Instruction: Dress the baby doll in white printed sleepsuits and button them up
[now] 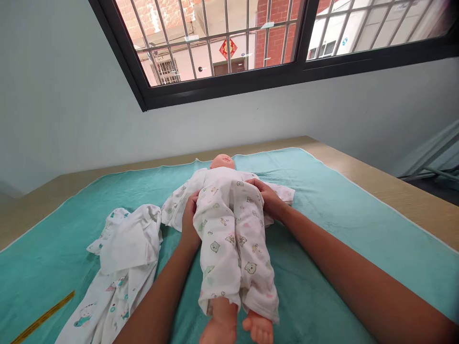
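A baby doll (223, 161) lies on its back on a teal cloth, feet toward me. It wears a white printed top (186, 188) and white trousers (218, 234) with small animal prints. Both its bare feet (258, 328) stick out of the trouser legs. At the left side of the waist, my left hand (190, 217) has its fingers closed on the trousers' edge. My right hand (268, 198) grips the trousers on the opposite side, its fingers curled over the waist. The fingertips of both hands are partly hidden by fabric.
Another set of white printed baby clothes (129, 248) lies loosely folded to the left. Near it is a yellow strip (45, 316), perhaps a measuring tape. The teal cloth (333, 229) covers a wooden table (387, 191) against a wall below a barred window (222, 81).
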